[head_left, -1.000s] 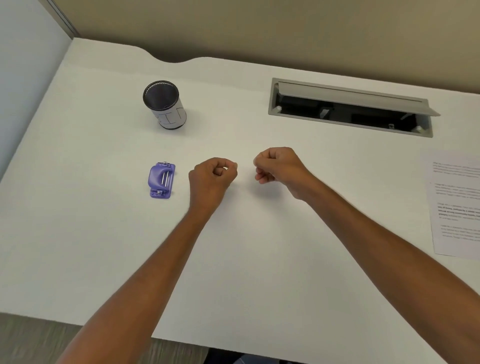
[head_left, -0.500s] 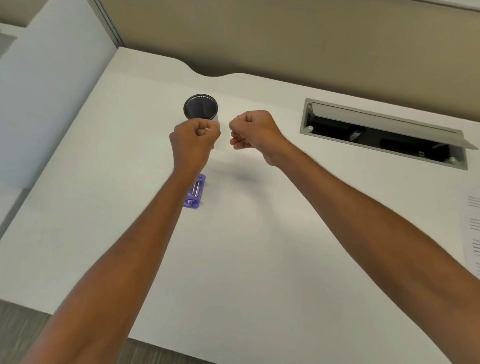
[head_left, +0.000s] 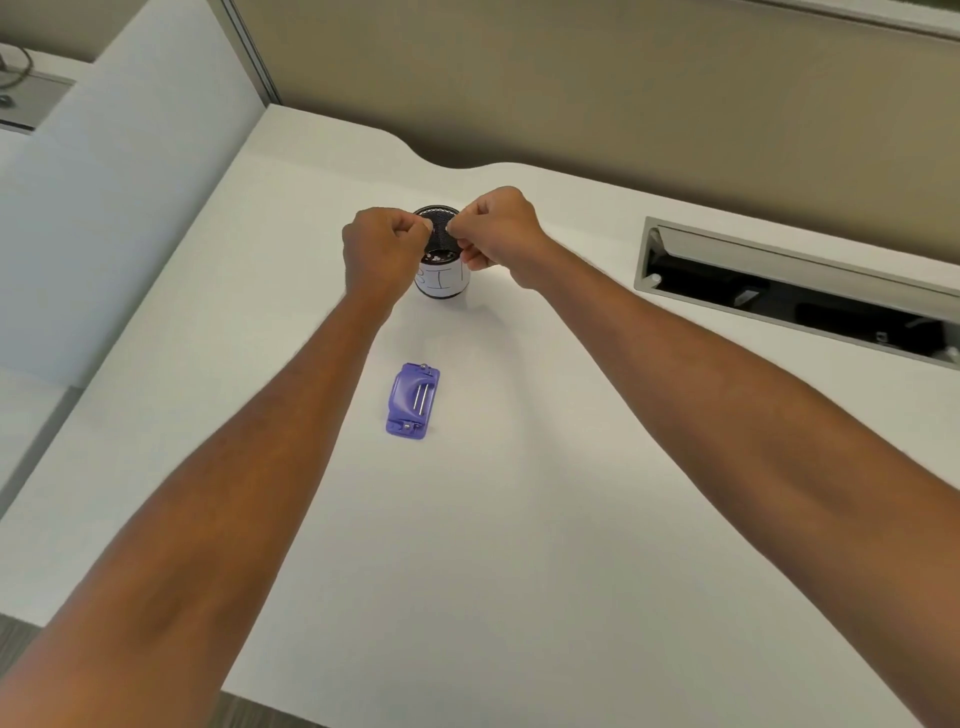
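I have the left hand (head_left: 382, 249) and the right hand (head_left: 493, 231) both clenched, fingertips pinched, over the mouth of the black mesh cup (head_left: 441, 278) (white label on its side). The cup stands upright on the white desk (head_left: 519, 519), beyond the purple hole punch (head_left: 413, 400).

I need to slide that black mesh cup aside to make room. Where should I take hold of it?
Probably round the wall of the mesh cup at its white label, coming from the near side. It stands upright and round, so fingers can wrap it, while the left hand and right hand crowd the open rim above.
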